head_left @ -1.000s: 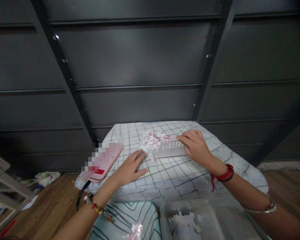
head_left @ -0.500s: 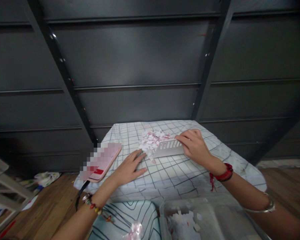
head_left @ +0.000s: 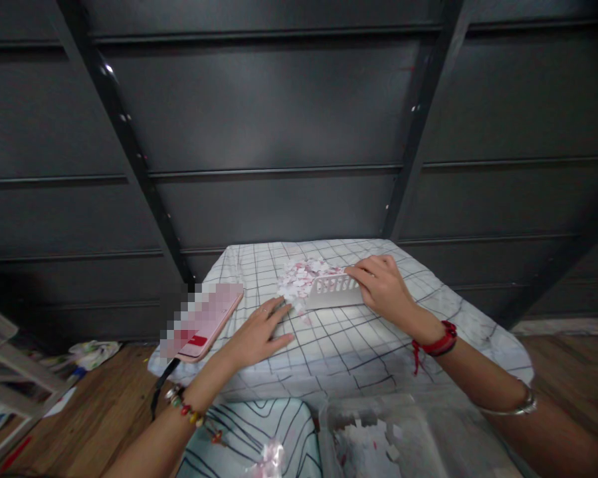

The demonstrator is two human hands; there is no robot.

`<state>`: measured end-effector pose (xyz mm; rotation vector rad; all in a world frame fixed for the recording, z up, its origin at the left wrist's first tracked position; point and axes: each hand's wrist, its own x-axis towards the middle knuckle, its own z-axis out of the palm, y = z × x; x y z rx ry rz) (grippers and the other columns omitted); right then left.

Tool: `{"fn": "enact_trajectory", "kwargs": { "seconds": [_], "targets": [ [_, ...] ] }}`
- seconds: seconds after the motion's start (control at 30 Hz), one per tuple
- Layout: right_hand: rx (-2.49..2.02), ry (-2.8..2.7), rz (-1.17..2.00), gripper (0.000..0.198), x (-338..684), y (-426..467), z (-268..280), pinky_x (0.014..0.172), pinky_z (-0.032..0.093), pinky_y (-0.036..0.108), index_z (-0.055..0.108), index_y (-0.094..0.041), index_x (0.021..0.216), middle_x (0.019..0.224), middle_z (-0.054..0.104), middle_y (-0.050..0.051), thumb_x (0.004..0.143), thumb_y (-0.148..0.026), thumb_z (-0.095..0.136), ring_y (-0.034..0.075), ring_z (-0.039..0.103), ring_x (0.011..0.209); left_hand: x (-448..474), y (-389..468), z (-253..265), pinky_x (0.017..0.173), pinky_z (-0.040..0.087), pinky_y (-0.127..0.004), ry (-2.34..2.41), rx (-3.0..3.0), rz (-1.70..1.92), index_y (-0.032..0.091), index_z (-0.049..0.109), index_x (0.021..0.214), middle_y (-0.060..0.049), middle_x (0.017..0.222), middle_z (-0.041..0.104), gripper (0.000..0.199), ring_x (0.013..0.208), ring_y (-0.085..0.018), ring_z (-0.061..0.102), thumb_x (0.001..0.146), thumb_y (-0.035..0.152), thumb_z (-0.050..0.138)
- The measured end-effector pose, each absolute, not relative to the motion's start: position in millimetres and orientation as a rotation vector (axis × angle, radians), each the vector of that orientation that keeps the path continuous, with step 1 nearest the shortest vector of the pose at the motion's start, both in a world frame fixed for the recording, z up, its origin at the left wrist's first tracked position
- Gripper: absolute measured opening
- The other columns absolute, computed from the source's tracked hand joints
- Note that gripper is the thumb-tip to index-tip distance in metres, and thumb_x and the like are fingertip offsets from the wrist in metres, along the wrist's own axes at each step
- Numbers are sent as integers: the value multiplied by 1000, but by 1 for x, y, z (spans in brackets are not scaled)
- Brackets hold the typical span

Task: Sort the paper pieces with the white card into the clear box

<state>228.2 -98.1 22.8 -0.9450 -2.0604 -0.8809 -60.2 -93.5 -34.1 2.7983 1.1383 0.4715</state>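
My right hand [head_left: 385, 287] grips a white slotted plastic piece [head_left: 333, 292] and presses its edge against a pile of small white and pink paper bits [head_left: 303, 277] on a checked cloth-covered table [head_left: 339, 345]. My left hand [head_left: 257, 335] lies flat on the cloth, fingers spread, its fingertips just touching the near left side of the pile. A red cord is tied round my right wrist and a bead bracelet round my left.
A pink phone [head_left: 204, 320] with a cable lies at the table's left edge. A clear plastic box [head_left: 403, 438] with white paper bits sits at the bottom of the view. A dark metal wall stands behind. Clutter lies on the wooden floor at left.
My right hand has pushed the slotted piece slightly left into the pile. The left hand has stayed almost still.
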Motion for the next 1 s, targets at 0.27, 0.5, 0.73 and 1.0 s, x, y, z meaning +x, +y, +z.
{"fn": "enact_trajectory", "kwargs": {
  "seconds": [0.27, 0.5, 0.73, 1.0],
  "targets": [
    [-878, -2106, -875, 31, 226, -105, 21, 73, 30, 34, 61, -15, 93, 77, 58, 5, 73, -1, 42, 18, 45, 75, -60, -94, -34, 106, 28, -43, 1155, 2787, 455, 18, 33, 137, -14, 145, 29, 57, 132, -29, 28, 91, 49, 43],
    [-927, -2064, -947, 30, 233, -103, 24, 71, 30, 34, 60, -15, 91, 74, 58, 4, 73, 0, 42, 18, 45, 73, -59, -94, -32, 107, 27, -42, 1167, 2782, 414, 16, 32, 137, -16, 145, 28, 57, 133, -29, 27, 91, 48, 44],
    [-924, -2090, -985, 31, 230, -102, 24, 71, 30, 33, 61, -15, 90, 74, 59, 4, 71, 1, 41, 17, 46, 72, -59, -94, -33, 107, 27, -43, 1169, 2792, 408, 14, 33, 138, -17, 145, 28, 58, 133, -29, 27, 91, 47, 44],
    [-991, -2047, -1007, 29, 236, -91, 22, 70, 29, 33, 61, -16, 88, 74, 59, 4, 72, 0, 42, 17, 46, 73, -59, -93, -34, 107, 28, -43, 1161, 2806, 437, 16, 34, 136, -17, 144, 30, 57, 132, -29, 30, 91, 48, 43]
  ]
}}
